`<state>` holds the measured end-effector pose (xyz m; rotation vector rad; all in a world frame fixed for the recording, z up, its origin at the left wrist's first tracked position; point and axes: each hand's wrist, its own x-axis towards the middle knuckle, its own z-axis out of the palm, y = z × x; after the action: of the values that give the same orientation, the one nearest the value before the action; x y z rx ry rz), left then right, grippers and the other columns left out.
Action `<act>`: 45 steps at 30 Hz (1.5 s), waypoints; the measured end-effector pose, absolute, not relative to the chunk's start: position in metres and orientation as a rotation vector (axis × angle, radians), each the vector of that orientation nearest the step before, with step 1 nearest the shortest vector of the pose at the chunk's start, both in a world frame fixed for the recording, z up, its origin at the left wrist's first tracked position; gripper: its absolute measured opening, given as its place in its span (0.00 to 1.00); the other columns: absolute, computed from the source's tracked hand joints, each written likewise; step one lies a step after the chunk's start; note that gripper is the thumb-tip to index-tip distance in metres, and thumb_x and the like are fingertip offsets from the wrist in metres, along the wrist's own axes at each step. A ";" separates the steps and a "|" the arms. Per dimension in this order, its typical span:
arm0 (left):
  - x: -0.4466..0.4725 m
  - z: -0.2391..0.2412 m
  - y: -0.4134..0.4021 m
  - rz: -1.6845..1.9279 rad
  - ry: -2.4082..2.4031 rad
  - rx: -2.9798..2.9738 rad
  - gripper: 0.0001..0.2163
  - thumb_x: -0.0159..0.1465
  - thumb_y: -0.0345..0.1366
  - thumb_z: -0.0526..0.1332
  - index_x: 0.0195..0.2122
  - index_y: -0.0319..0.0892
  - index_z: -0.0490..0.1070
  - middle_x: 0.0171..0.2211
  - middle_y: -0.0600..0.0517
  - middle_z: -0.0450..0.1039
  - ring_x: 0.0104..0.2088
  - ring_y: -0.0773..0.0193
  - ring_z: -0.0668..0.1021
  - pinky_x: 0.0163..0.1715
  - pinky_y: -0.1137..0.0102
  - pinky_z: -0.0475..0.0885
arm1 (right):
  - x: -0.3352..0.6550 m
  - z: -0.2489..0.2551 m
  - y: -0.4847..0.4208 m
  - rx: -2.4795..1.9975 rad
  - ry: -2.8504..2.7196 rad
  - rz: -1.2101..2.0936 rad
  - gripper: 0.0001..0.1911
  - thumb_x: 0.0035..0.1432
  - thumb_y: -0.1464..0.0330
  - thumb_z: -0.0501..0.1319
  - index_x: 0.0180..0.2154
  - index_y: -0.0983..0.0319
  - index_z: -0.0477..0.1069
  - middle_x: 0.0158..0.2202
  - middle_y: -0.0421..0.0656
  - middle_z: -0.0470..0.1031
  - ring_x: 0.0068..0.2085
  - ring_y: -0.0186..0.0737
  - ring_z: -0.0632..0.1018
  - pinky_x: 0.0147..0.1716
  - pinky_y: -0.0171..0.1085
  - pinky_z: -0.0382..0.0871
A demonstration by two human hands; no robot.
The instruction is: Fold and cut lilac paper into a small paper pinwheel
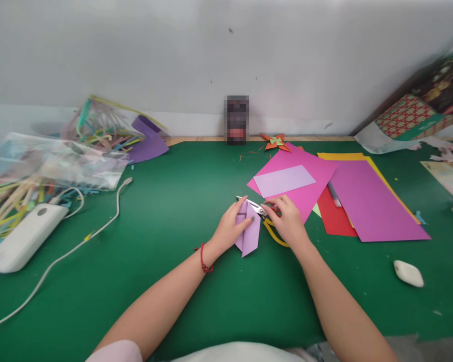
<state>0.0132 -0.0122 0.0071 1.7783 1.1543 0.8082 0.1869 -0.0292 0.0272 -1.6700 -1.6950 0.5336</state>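
Note:
My left hand [230, 221] grips a folded piece of lilac paper [252, 236], with the thumb lying over its front and the fingers behind it. My right hand [286, 217] is closed on a pair of scissors [257, 207] near the pivot. Their metal blades point left, at the top edge of the folded paper by my left fingertips. A yellow handle loop hangs below my right fingers; the other handle is mostly hidden by the hand. Whether the blades have bitten into the paper, I cannot tell.
Behind my hands, a flat lilac sheet [285, 181] lies on a pink sheet [305, 201]. Purple paper [377, 201] is at right, near a white case [408, 273]. An orange paper star [276, 141] sits at the back. Left are a power bank [30, 236], cable [71, 251] and paper strips [101, 136].

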 end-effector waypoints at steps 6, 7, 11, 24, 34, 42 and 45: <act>0.013 0.006 -0.013 0.750 1.067 1.783 0.27 0.60 0.34 0.56 0.60 0.43 0.53 0.58 0.45 0.60 0.57 0.57 0.65 0.56 0.61 0.60 | 0.170 0.027 -0.031 -1.446 -1.476 1.115 0.13 0.53 0.60 0.59 0.38 0.61 0.71 0.35 0.43 0.73 0.37 0.41 0.74 0.36 0.39 0.68; 0.013 0.006 -0.015 0.716 1.060 1.817 0.27 0.60 0.34 0.56 0.61 0.43 0.52 0.59 0.44 0.59 0.57 0.57 0.65 0.56 0.61 0.60 | 0.170 0.025 -0.032 -1.463 -1.437 1.149 0.13 0.52 0.60 0.60 0.36 0.61 0.71 0.34 0.43 0.74 0.36 0.41 0.74 0.36 0.38 0.68; 0.017 0.010 -0.027 0.567 1.146 2.076 0.25 0.63 0.37 0.52 0.61 0.40 0.52 0.54 0.41 0.64 0.54 0.54 0.68 0.54 0.56 0.62 | 0.170 0.024 -0.032 -1.551 -1.419 1.138 0.09 0.50 0.63 0.60 0.31 0.62 0.71 0.30 0.43 0.75 0.33 0.40 0.75 0.34 0.39 0.68; 0.038 0.012 -0.067 0.386 1.434 2.575 0.23 0.66 0.39 0.46 0.59 0.33 0.58 0.51 0.33 0.66 0.48 0.49 0.73 0.45 0.61 0.69 | 0.188 0.028 -0.028 -1.754 -1.637 0.704 0.08 0.56 0.64 0.56 0.30 0.61 0.69 0.32 0.44 0.71 0.32 0.39 0.73 0.33 0.38 0.67; 0.038 0.027 -0.062 0.193 1.424 2.744 0.26 0.61 0.48 0.55 0.57 0.40 0.60 0.48 0.38 0.66 0.44 0.52 0.72 0.38 0.64 0.71 | 0.213 0.039 -0.042 -1.983 -2.011 0.655 0.16 0.49 0.70 0.61 0.42 0.62 0.65 0.40 0.47 0.71 0.43 0.46 0.72 0.37 0.39 0.65; 0.035 0.036 -0.062 0.202 1.364 2.618 0.23 0.57 0.34 0.57 0.55 0.41 0.60 0.54 0.39 0.61 0.51 0.50 0.68 0.48 0.58 0.67 | 0.199 0.052 -0.043 -2.155 -2.024 0.747 0.22 0.45 0.76 0.59 0.45 0.66 0.64 0.39 0.50 0.72 0.39 0.45 0.74 0.33 0.36 0.63; 0.030 0.037 -0.064 0.158 1.331 2.594 0.24 0.57 0.29 0.54 0.56 0.38 0.58 0.57 0.38 0.59 0.56 0.49 0.64 0.52 0.57 0.62 | 0.203 0.054 -0.044 -2.062 -1.975 0.888 0.31 0.44 0.76 0.58 0.53 0.64 0.60 0.35 0.45 0.73 0.33 0.40 0.74 0.29 0.33 0.62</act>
<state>0.0299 -0.0643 0.0368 2.5935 1.3309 0.1581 0.2026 -0.0437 0.0538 -2.0617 -1.9752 0.8878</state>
